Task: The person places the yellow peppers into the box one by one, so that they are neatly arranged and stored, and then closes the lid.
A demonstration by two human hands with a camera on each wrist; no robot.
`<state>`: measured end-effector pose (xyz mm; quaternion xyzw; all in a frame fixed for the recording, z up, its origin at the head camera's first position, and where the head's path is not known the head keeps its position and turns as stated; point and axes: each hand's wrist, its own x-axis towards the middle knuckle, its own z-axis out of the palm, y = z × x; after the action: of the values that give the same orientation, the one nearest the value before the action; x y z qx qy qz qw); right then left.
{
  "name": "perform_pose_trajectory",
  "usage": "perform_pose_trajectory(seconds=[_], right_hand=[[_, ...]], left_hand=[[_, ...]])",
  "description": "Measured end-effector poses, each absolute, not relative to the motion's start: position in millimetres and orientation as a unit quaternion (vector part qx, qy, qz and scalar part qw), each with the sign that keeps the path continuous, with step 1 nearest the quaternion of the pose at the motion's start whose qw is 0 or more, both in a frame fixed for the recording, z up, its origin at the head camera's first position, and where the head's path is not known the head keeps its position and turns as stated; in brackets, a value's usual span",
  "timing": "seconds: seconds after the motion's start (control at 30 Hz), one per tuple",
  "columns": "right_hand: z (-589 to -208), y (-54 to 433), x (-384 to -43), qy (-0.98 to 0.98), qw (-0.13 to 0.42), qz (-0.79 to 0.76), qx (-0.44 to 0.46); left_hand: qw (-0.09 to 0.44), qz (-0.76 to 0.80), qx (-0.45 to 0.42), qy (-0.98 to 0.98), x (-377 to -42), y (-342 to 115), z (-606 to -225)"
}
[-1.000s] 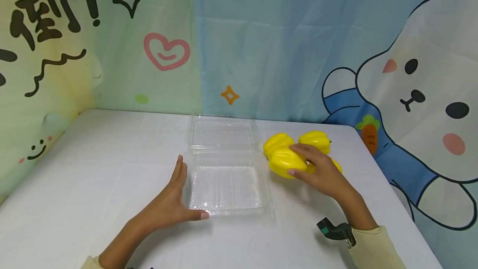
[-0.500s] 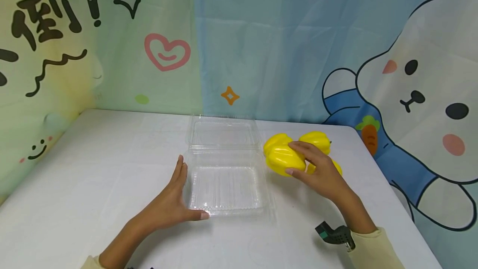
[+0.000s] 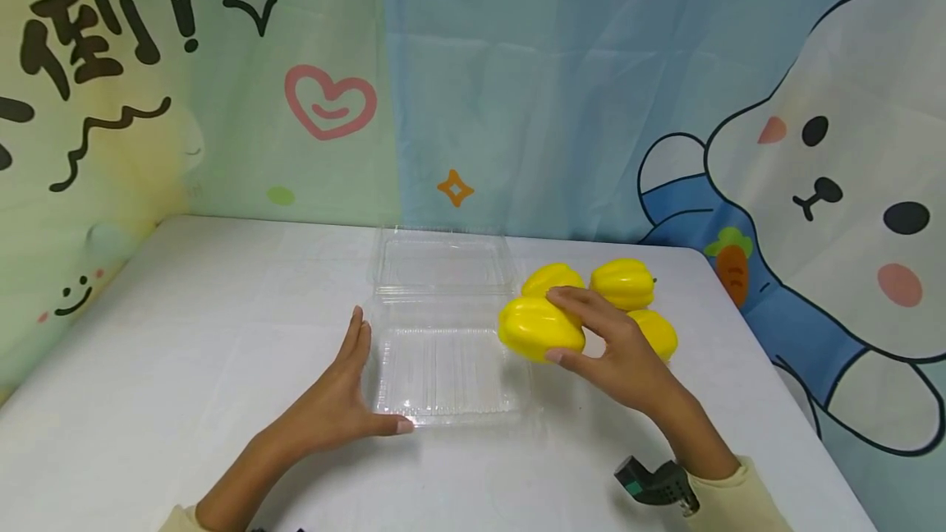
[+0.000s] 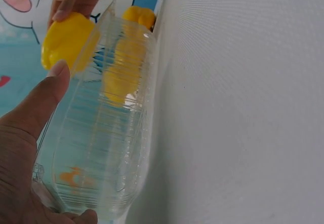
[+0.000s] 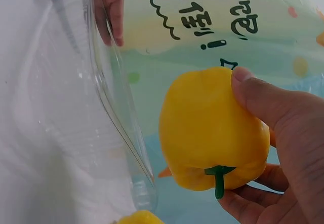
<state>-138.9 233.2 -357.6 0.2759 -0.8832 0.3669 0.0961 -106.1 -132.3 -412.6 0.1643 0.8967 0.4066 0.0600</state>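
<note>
Between the thumb and fingers of my right hand [image 3: 624,355] is a yellow bell pepper [image 3: 538,329], held up at the right rim of a clear plastic clamshell box [image 3: 451,372]. Its green stem [image 5: 218,181] shows in the right wrist view. The box lies unfolded on the table, its lid [image 3: 443,261] toward the back. My left hand [image 3: 332,405] spans the box's front-left corner, thumb along the front edge and fingers stretched out by the left side. In the left wrist view that thumb [image 4: 43,100] rests at the rim.
Three more yellow bell peppers lie right of the box: one behind the held pepper [image 3: 550,277], one at the back right [image 3: 623,283], one beside my right hand [image 3: 655,333]. A white cloth [image 3: 185,351] covers the table. A printed curtain [image 3: 510,89] hangs behind it.
My right hand has lifted its bell pepper away from the others and carried it left to the box's right rim. The left hand and the box have stayed still.
</note>
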Motion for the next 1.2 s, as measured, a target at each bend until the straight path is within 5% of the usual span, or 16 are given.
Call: perform_pose_trajectory(seconds=[1.2], right_hand=[[-376.3,196.4,-126.0,-0.863,0.019,0.384,0.327]], left_hand=[[0.063,0.407,0.159,0.897,-107.2,-134.4,-414.7]])
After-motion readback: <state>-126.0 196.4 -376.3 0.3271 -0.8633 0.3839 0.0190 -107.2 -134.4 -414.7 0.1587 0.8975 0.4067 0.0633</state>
